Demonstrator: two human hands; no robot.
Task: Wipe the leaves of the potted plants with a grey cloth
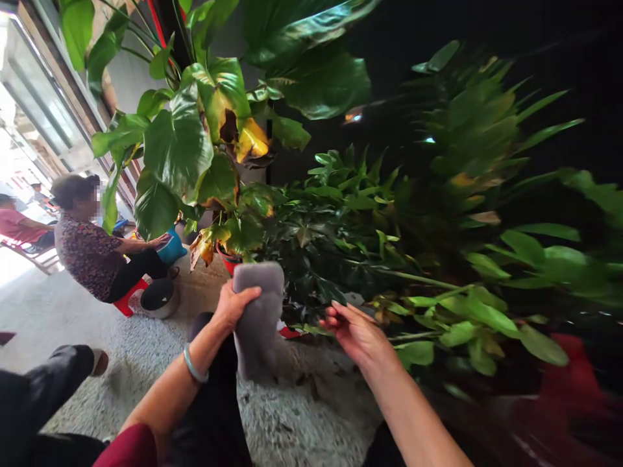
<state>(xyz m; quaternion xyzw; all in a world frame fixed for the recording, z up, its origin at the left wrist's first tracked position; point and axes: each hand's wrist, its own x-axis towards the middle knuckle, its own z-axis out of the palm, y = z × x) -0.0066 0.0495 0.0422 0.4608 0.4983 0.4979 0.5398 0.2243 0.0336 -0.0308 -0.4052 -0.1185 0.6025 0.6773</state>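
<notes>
My left hand (233,308) is closed around the upper part of a grey, plush, boot-shaped fabric piece (260,324), with the thumb lying across its front. The piece hangs upright above the floor, its lower end bending to the right. To the right of it, my right hand (357,331) is raised with the fingers curled and drawn together near the thumb. Whether something small is between those fingertips, I cannot make out. The right hand is apart from the grey piece and close in front of the plant leaves (389,305).
A large-leaved potted plant (178,143) rises ahead, with more foliage (467,143) on the right. At left a person (87,240) sits on a red stool (129,299) beside a grey bucket (159,298), holding something blue. Rough concrete floor (131,363) lies below.
</notes>
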